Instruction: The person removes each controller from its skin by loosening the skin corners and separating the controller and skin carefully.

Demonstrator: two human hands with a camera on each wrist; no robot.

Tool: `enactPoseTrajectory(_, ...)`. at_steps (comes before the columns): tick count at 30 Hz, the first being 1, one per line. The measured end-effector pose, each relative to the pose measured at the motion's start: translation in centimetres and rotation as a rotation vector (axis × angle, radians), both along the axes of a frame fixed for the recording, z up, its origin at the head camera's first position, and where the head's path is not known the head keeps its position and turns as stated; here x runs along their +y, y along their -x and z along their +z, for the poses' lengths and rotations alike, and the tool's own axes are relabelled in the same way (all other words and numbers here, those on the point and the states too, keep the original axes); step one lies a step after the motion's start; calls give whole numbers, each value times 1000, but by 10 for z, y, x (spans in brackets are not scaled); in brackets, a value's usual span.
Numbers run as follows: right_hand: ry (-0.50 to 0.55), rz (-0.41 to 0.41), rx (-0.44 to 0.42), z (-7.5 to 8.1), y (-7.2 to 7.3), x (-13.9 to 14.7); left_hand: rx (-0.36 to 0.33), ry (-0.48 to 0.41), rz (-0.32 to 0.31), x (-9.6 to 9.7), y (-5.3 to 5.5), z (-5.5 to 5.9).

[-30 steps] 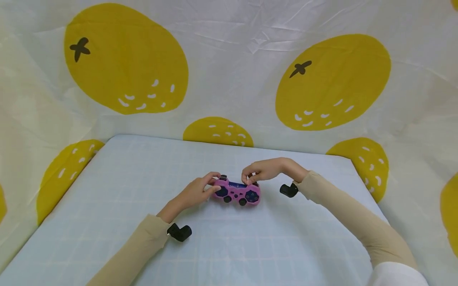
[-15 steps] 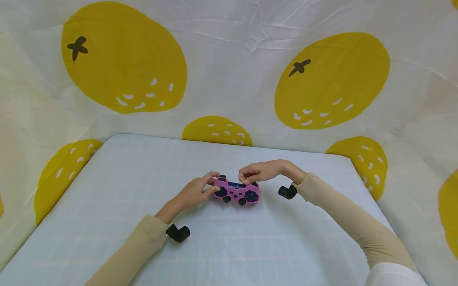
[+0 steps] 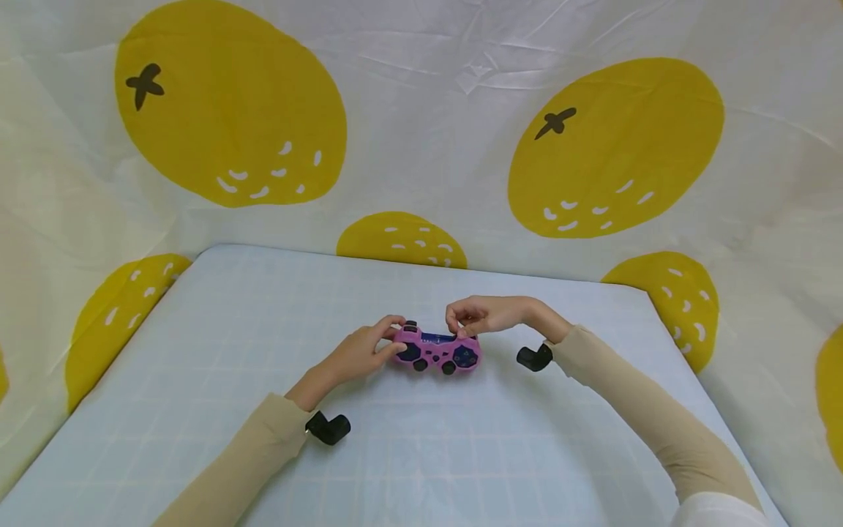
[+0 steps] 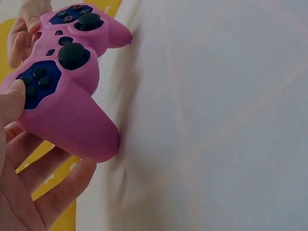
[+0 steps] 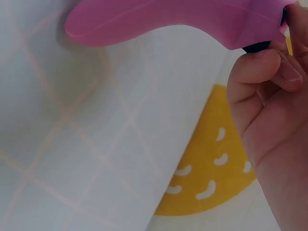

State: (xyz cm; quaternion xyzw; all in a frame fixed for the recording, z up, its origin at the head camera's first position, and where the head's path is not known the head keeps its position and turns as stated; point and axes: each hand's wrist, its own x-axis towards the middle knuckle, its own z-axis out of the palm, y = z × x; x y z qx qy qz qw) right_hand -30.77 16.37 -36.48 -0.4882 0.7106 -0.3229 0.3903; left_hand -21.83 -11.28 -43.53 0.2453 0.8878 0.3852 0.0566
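Observation:
A game controller (image 3: 431, 360) with a pink cover over its dark blue body is held close over the table, its buttons and black sticks facing up. My left hand (image 3: 358, 353) grips its left end. In the left wrist view, the thumb (image 4: 13, 103) lies by the directional buttons, with fingers spread beneath the controller (image 4: 72, 110). At the far right corner, my right hand (image 3: 490, 313) pinches the controller's top edge with curled fingers. From the right wrist, the thumb and fingertips (image 5: 262, 65) show right at the dark shoulder button, beside the pink grip (image 5: 159, 14).
A pale blue checked cloth covers the table (image 3: 395, 461). Behind and beside it hangs a white curtain (image 3: 421, 132) with big yellow fruit prints. A black wrist camera (image 3: 328, 429) is on the left sleeve, another camera (image 3: 534, 358) on the right.
My right hand shifts slightly left, then back right along the controller's top edge. The controller's near right side has risen a little. My left hand keeps its grip.

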Motion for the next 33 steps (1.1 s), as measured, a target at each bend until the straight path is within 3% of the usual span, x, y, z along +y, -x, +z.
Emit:
enactPoseTrajectory(15,39,-60,2,-6,-2,3,-162,-156,-3,3,7,-5)
enactPoseTrajectory(22,42,-50,17,-5,-1,4,-228,-281,-93,3,11,-5)
enactPoseTrajectory(33,72,-112,48,-6,-5,12,-210,-286,-111,5,10,-4)
